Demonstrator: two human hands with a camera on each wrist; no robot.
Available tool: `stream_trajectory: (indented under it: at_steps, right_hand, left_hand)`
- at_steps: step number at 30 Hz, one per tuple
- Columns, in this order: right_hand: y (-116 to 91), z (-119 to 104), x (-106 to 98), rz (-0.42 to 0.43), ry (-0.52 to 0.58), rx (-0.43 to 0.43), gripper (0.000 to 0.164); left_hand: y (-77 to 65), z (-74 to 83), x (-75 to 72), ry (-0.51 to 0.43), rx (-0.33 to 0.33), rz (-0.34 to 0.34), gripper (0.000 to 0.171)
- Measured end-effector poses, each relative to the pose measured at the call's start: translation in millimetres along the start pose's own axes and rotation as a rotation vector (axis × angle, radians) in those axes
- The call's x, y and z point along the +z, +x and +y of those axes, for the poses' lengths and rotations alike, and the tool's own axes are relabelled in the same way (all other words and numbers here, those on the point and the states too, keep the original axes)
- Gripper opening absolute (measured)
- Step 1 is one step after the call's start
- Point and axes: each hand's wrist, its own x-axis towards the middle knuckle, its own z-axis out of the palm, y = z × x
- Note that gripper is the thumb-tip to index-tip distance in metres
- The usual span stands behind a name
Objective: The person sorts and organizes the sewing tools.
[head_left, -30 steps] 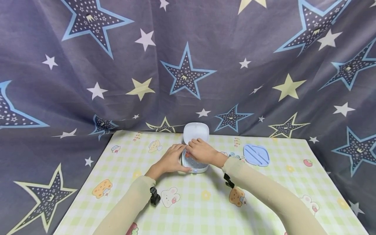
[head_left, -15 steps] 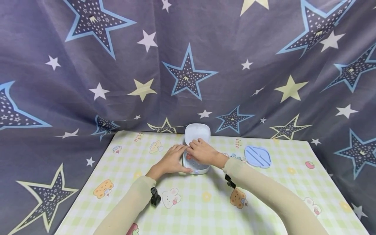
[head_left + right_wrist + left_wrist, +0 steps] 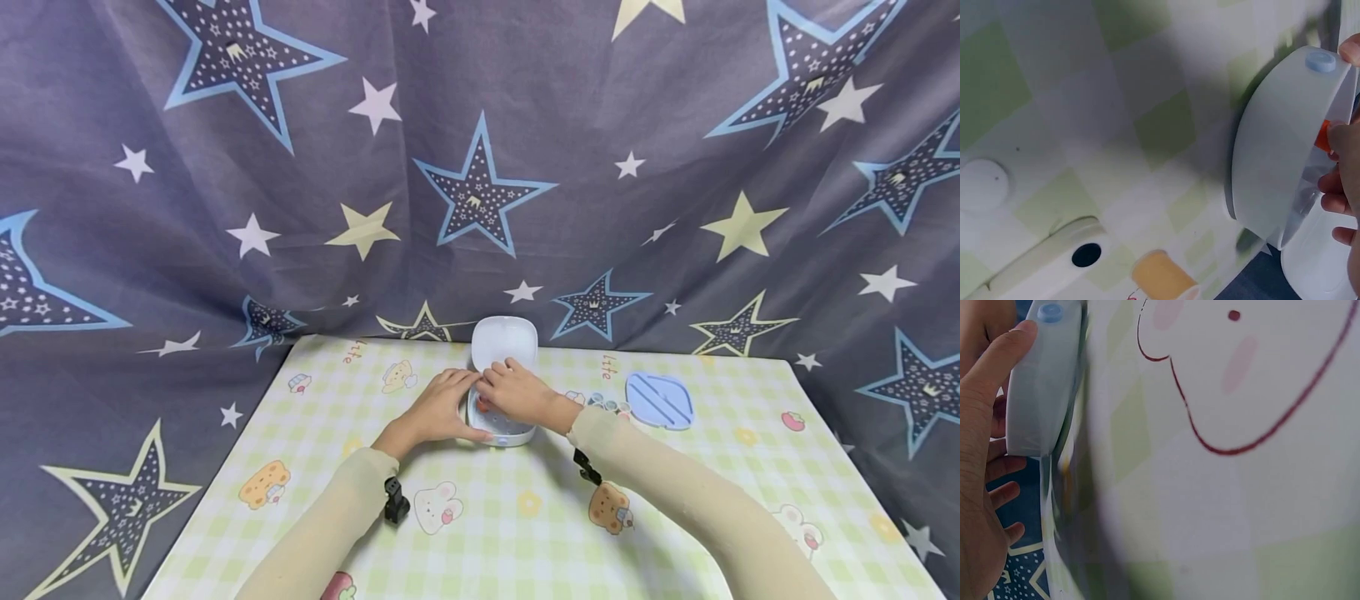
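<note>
A small white box (image 3: 512, 433) stands on the checked table mat (image 3: 525, 533) with its hinged lid (image 3: 504, 340) raised at the back. My left hand (image 3: 438, 408) grips the box's left side, its thumb (image 3: 991, 369) lying along the front wall of the box (image 3: 1044, 381). My right hand (image 3: 517, 390) reaches over the open box (image 3: 1279, 144), and its fingertips (image 3: 1341, 187) curl down onto a small orange piece (image 3: 1323, 136) inside. A blue button (image 3: 1320, 60) sits on the front wall. Most of the box's inside is hidden by the hands.
A blue oval tray (image 3: 658, 400) with ridges lies on the mat to the right of the box. Star-patterned grey cloth (image 3: 480, 167) hangs behind the table and drapes off both sides. Black clips (image 3: 394, 500) sit on both sleeves.
My right hand's fingers have sunk slightly deeper into the open box. The left hand keeps the same hold, and the box has not moved.
</note>
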Motion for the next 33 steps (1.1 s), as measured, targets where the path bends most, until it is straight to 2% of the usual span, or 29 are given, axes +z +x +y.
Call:
stream_trajectory:
  at_steps: [6, 17, 33]
  right_hand:
    - [0.1, -3.1, 0.4, 0.034, -0.019, 0.002, 0.029]
    - [4.0, -4.3, 1.9, -0.005, -0.006, 0.023, 0.030]
    - [5.5, -7.5, 3.2, -0.018, -0.003, 0.070, 0.029]
  left_hand:
    - [-1.0, 0.9, 0.7, -0.015, 0.001, 0.004, 0.119]
    - [0.8, 0.3, 0.6, -0.017, -0.012, -0.012, 0.121]
    - [-3.5, 2.7, -0.9, -0.031, 0.019, 0.031, 0.116]
